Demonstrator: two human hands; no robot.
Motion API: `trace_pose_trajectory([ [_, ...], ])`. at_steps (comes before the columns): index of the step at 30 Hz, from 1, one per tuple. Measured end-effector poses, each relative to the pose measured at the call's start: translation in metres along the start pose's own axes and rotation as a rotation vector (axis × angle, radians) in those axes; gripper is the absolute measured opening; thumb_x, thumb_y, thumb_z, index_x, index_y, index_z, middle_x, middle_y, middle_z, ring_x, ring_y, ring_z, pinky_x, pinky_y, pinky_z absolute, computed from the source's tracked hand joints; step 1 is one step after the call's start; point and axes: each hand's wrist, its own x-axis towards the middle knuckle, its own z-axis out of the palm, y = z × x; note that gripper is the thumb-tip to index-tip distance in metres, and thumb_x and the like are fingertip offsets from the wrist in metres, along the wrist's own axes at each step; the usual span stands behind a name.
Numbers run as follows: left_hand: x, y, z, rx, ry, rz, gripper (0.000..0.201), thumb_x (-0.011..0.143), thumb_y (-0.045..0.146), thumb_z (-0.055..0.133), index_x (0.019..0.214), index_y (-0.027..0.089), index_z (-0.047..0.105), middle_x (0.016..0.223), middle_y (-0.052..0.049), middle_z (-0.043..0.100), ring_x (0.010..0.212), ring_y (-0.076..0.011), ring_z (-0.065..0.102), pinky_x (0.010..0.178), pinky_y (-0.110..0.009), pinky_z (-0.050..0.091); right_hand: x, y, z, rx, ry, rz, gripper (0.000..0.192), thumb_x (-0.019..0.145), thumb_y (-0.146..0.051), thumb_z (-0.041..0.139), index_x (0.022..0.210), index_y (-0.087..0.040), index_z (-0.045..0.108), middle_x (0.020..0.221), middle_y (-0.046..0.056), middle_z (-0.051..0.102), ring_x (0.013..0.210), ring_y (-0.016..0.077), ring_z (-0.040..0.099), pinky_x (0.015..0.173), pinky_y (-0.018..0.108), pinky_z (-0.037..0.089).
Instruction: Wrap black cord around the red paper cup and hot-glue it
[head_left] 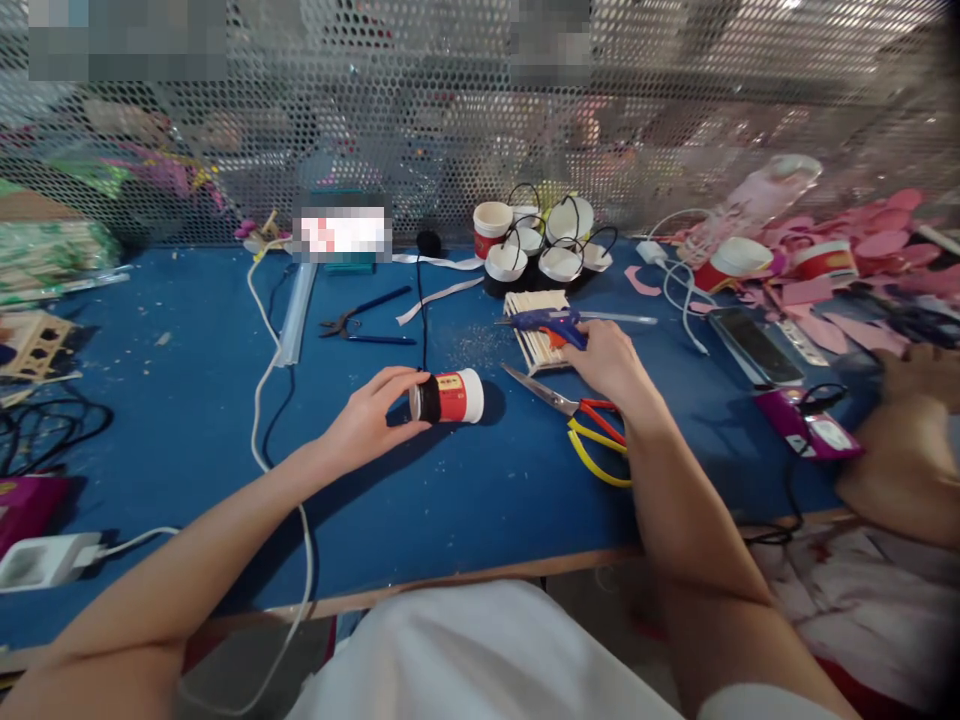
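My left hand (375,415) grips a red and white paper cup (459,396) lying on its side, its fingers around the black band at one end. A black cord runs from that end toward the back of the table. To the right, my right hand (611,360) is closed on the handle of a blue hot glue gun (546,320), with a clear glue stick (630,320) behind it. Under the gun lies a rack of pale wooden sticks (536,345). Scissors (559,395) with red and yellow handles rest just below my right hand.
Several cups with black cord handles (560,265) stand at the back. Blue-handled pliers (367,335) and white ribbon (442,298) lie left of centre. A white cable (259,400) crosses the left side. A phone (756,345), pink scraps (877,250) and another person's arm (911,450) are right.
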Motion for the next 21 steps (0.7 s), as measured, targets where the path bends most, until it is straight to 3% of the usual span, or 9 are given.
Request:
trace_pose_trajectory([
  [4, 0.000, -0.001, 0.001, -0.025, -0.012, 0.000, 0.048, 0.080, 0.028, 0.063, 0.124, 0.018, 0.047, 0.122, -0.012, 0.054, 0.115, -0.0234, 0.054, 0.097, -0.044, 0.047, -0.004, 0.001, -0.005, 0.115, 0.069, 0.097, 0.042, 0.071, -0.028, 0.060, 0.108, -0.009, 0.056, 0.092, 0.014, 0.064, 0.083, 0.0252, 0.061, 0.072, 0.039, 0.047],
  [8, -0.001, -0.002, 0.001, -0.084, -0.001, -0.008, 0.046, 0.081, 0.025, 0.062, 0.124, 0.019, 0.048, 0.126, -0.013, 0.051, 0.118, -0.0241, 0.052, 0.098, -0.044, 0.047, -0.011, -0.004, -0.012, 0.389, 0.154, 0.117, 0.038, 0.066, -0.025, 0.066, 0.101, -0.014, 0.057, 0.096, 0.012, 0.066, 0.083, 0.0229, 0.062, 0.072, 0.037, 0.049],
  [13, 0.001, -0.002, -0.001, -0.067, 0.002, 0.022, 0.041, 0.082, 0.019, 0.059, 0.121, 0.019, 0.049, 0.127, -0.014, 0.051, 0.119, -0.0237, 0.051, 0.096, -0.042, 0.049, -0.031, -0.027, -0.015, 0.620, -0.131, 0.042, 0.025, 0.071, -0.038, 0.065, 0.084, -0.017, 0.063, 0.072, 0.005, 0.066, 0.061, 0.0182, 0.060, 0.053, 0.031, 0.048],
  [17, 0.002, -0.002, -0.002, -0.039, 0.008, 0.038, 0.040, 0.083, 0.017, 0.058, 0.122, 0.021, 0.048, 0.127, -0.013, 0.051, 0.118, -0.0235, 0.052, 0.095, -0.040, 0.050, -0.047, -0.049, -0.012, 0.641, -0.265, -0.131, 0.028, 0.073, -0.041, 0.064, 0.085, -0.017, 0.067, 0.081, 0.006, 0.069, 0.076, 0.0215, 0.063, 0.067, 0.034, 0.051],
  [21, 0.002, -0.004, -0.002, 0.000, 0.022, 0.031, 0.040, 0.083, 0.017, 0.059, 0.121, 0.021, 0.049, 0.126, -0.012, 0.052, 0.117, -0.0229, 0.053, 0.095, -0.040, 0.050, -0.058, -0.059, -0.008, 0.689, -0.327, -0.064, 0.030, 0.072, -0.042, 0.065, 0.086, -0.015, 0.068, 0.071, 0.004, 0.068, 0.064, 0.0185, 0.062, 0.061, 0.032, 0.051],
])
